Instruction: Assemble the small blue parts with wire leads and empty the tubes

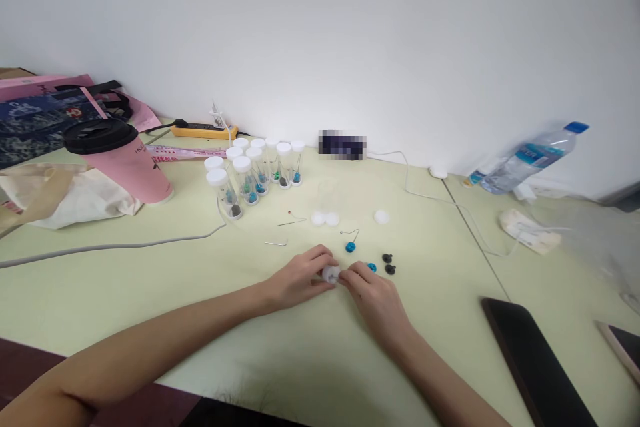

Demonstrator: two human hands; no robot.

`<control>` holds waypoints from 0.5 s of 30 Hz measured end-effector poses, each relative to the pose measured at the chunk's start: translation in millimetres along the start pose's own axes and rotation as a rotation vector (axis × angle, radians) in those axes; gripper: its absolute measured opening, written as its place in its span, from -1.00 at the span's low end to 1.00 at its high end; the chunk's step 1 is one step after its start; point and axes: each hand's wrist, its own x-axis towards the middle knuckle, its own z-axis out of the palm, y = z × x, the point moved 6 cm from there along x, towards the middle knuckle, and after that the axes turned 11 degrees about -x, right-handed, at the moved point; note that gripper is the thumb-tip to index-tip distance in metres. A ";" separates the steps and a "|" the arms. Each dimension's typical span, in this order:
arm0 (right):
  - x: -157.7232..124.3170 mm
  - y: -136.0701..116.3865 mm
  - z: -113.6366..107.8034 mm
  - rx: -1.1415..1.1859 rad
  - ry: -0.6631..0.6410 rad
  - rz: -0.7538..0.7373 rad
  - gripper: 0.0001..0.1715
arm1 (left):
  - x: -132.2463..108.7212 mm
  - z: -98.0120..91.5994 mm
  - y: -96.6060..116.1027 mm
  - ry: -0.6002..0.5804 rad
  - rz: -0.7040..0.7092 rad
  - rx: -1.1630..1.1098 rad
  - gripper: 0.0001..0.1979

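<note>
My left hand is closed around a small round white piece, perhaps a cap or the end of a vial. My right hand pinches at that piece's right edge; a thin greyish bit shows between the fingertips, too small to name. Just beyond my hands lies a blue knob with a bent wire. Another blue knob is partly behind my right fingers, with two black knobs to its right. White round caps and a single white cap lie farther back.
Several clear vials with white caps stand at back left, knobs inside. A bent wire lies left of my hands. Around them are a pink cup, a yellow power strip, a water bottle and a black phone.
</note>
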 end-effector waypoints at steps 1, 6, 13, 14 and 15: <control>-0.3 0.0 0.2 0.002 -0.015 -0.003 -0.77 | -0.2 -0.4 -0.5 0.008 -0.001 0.004 -0.82; -1.5 1.5 1.2 0.021 -0.038 -0.003 -0.75 | -0.2 -2.3 -2.1 0.032 0.001 0.011 -0.77; 4.2 3.8 -0.3 0.218 -0.051 0.122 -0.81 | 1.4 -5.8 -0.8 0.072 -0.003 -0.023 -0.78; 5.4 4.1 -1.4 0.273 -0.061 0.150 -0.81 | 1.5 -6.2 -1.3 0.079 -0.011 -0.039 -0.78; 6.4 4.5 -2.4 0.332 -0.074 0.180 -0.80 | 1.7 -6.6 -1.9 0.086 -0.020 -0.057 -0.78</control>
